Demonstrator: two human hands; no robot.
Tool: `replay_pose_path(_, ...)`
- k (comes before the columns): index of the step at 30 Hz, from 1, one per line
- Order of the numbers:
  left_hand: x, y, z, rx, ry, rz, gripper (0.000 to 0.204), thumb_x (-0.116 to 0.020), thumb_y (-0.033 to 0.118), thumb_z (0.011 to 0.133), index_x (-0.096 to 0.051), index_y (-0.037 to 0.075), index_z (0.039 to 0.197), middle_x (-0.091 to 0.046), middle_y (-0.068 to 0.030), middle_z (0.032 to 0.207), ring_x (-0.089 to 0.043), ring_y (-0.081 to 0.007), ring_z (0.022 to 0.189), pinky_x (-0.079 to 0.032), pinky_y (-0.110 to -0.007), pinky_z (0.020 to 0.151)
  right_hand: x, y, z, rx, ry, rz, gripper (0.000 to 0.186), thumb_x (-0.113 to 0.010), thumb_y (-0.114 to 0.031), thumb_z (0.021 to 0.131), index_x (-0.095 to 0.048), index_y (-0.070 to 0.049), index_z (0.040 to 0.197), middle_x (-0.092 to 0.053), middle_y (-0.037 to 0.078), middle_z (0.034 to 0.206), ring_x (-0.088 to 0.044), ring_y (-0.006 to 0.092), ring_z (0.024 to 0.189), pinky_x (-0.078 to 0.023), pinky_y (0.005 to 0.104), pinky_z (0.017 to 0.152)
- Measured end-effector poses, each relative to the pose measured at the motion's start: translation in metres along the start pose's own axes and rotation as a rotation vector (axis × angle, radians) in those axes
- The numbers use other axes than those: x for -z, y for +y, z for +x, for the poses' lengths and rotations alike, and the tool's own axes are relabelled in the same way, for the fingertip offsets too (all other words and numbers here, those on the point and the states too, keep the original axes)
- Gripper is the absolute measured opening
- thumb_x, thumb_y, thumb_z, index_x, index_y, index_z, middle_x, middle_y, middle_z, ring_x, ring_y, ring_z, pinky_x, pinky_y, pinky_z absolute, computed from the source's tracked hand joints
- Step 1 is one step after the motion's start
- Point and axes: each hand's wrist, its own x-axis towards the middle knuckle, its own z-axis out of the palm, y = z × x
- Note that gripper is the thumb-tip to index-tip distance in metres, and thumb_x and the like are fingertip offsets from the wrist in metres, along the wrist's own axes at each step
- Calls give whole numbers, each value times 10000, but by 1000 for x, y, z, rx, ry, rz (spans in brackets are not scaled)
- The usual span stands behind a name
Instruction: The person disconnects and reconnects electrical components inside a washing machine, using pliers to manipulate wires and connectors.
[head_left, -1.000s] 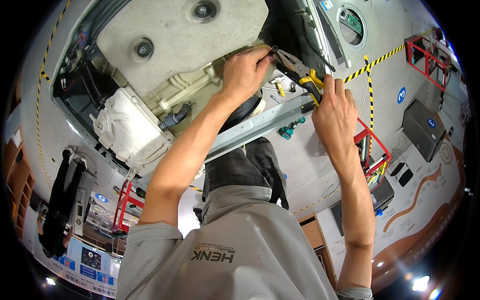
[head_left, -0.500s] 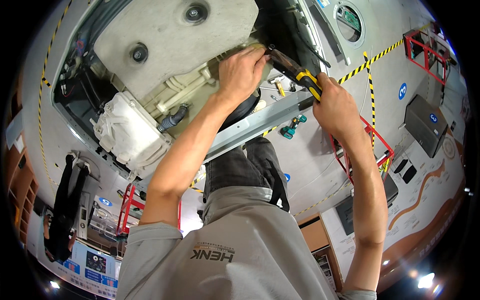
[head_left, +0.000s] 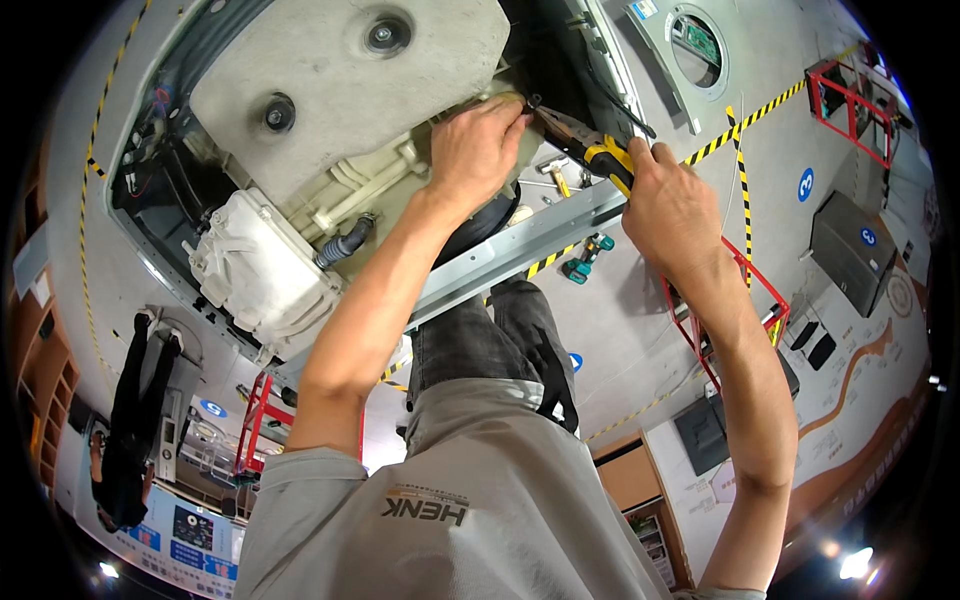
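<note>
floor: striped tape (head_left: 743, 200) | upper right: red frame (head_left: 852, 93) | right: dark box (head_left: 848, 262) | lower left: person (head_left: 126, 455)

Beyond the metal rail (head_left: 530, 238) we have the slab (head_left: 340, 85); left of the rail, the hose (head_left: 345, 243) and the box (head_left: 255, 265); just beyond the rail's right end, our pliers (head_left: 606, 158); farther beyond it, the panel (head_left: 675, 85); on the floor (head_left: 620, 315) on our side, the drill (head_left: 587, 258)

a grey floor (head_left: 620, 320) carries black-and-yellow striped tape (head_left: 765, 111) and a round blue marker (head_left: 806, 184). a teal-and-black power tool (head_left: 587, 259) lies on it, as does a grey panel (head_left: 675, 70) with a round opening; a red frame (head_left: 852, 130) stands near the tape.
</note>
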Motion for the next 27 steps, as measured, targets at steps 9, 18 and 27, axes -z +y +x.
replay_pose_path(9,1,-2,0,-16,-3,18,175,-642,182,929,-710,56,1029,-706,-113,970,-673,-358,857,-533,-437,709,0,-4,1,46,22,-132,318,-572,-7,848,-571,1,1166,-633,180,1002,-675,371,897,-553,458,794)
replay_pose_path(18,10,3,1,58,-81,-23,191,-636,196,931,-700,65,1054,-698,-120,975,-663,-369,890,-529,-445,731,-7,-7,-9,43,70,-144,376,-616,-48,851,-555,3,1218,-600,168,1044,-651,354,951,-532,456,805)
replay_pose_path(27,26,2,-3,153,-172,-2,259,-645,192,927,-699,79,1154,-717,-133,991,-663,-326,803,-532,-398,747,14,8,-46,39,151,20,406,-583,28,833,-592,14,1239,-624,170,1096,-631,327,1033,-484,427,919)
